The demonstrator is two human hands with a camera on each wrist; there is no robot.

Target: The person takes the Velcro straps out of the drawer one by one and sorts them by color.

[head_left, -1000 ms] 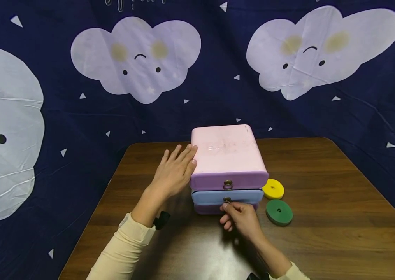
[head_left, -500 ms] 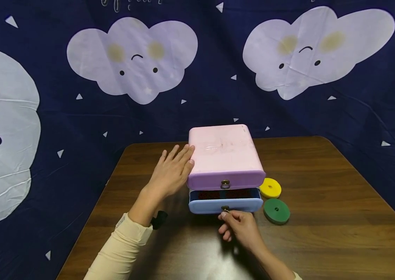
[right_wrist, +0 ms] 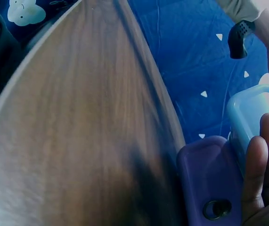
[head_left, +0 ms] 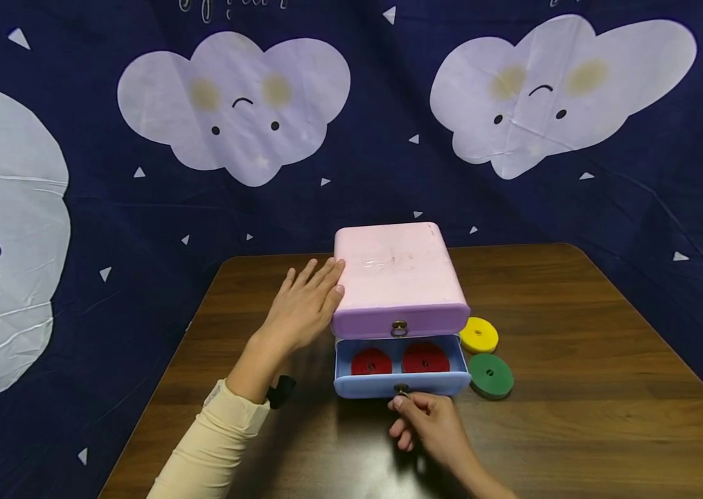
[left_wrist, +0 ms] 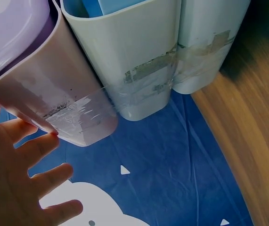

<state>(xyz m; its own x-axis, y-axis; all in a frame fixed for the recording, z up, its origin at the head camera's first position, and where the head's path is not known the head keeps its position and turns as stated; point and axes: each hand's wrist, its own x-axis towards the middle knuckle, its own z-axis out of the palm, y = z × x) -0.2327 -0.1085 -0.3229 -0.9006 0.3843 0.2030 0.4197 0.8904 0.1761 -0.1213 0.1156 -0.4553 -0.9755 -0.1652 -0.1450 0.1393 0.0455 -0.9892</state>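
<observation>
Drawer-opening looks in hand: the right hand [head_left: 438,424] pinches the ring pull [head_left: 401,389] of the blue drawer [head_left: 363,386], red rolls [head_left: 416,353] beyond its fingers; the left hand [head_left: 300,305], fingers spread, braces the cabinet [head_left: 397,270]. Releasing the pull seems next.

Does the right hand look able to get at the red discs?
Probably yes, once the right hand lets go of the ring pull: the blue drawer stands open and the red discs lie uncovered inside.
</observation>
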